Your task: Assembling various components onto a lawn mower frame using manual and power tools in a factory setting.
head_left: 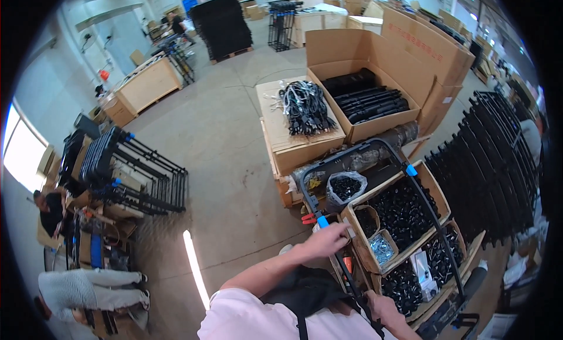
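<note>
A black tubular handle frame (373,143) with blue clips lies slantwise before me, across the parts boxes. My left hand (329,240) is over its near tube, just below a blue clip (322,221); the fingers are bent together, and what they hold, if anything, is hidden. Lower down, my right hand (382,308) is closed round the frame's tube. Right of my left hand, a cardboard box (350,213) holds many small black parts (404,208) and a small tub of silvery screws (382,248). More black parts (402,287) fill the box below it.
A clear bag of black pieces (346,187) stands beyond the frame. Farther off are a bundle of cables (306,107) on a carton and an open carton (375,126) of black bars. Stacked black frames (487,170) rise at the right. Two people work at the left.
</note>
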`<state>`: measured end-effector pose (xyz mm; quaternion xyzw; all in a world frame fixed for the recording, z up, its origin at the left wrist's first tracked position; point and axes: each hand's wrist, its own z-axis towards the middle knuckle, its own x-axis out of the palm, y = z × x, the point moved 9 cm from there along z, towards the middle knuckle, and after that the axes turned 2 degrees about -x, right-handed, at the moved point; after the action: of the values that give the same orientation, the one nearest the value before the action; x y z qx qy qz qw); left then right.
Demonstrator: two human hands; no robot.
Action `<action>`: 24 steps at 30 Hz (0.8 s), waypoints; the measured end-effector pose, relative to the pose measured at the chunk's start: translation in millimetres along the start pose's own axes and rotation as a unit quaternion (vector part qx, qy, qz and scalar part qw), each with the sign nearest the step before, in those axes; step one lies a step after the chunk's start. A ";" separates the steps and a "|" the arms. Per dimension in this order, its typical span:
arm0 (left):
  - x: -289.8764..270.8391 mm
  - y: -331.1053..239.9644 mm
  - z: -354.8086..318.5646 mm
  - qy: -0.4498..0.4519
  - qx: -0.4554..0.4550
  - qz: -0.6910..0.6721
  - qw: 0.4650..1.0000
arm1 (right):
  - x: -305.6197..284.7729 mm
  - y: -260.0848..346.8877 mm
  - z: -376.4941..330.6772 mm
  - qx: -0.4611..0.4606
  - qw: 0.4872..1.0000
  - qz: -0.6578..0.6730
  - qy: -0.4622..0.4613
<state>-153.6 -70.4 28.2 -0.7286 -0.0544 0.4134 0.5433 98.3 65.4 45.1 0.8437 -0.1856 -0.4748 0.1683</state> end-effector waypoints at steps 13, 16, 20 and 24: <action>-317.7 187.3 178.9 -0.321 -0.042 -0.083 0.942 | 6.4 20.5 -2.9 0.333 0.924 -0.116 -0.145; -375.8 248.9 221.6 -0.350 -0.118 -0.053 0.928 | 34.2 8.2 -2.8 0.402 0.908 -0.114 0.040; -421.2 251.8 270.9 -0.313 -0.138 0.013 0.940 | 21.4 20.7 -0.4 0.422 0.896 -0.117 -0.080; -442.2 255.1 308.0 -0.292 -0.188 0.080 0.935 | 21.1 3.5 -5.5 0.495 0.854 -0.153 -0.052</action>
<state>-740.1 -177.1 34.1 -0.6668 -0.2287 0.6319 0.3220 112.7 52.9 33.8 0.8071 -0.2729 -0.3834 -0.3566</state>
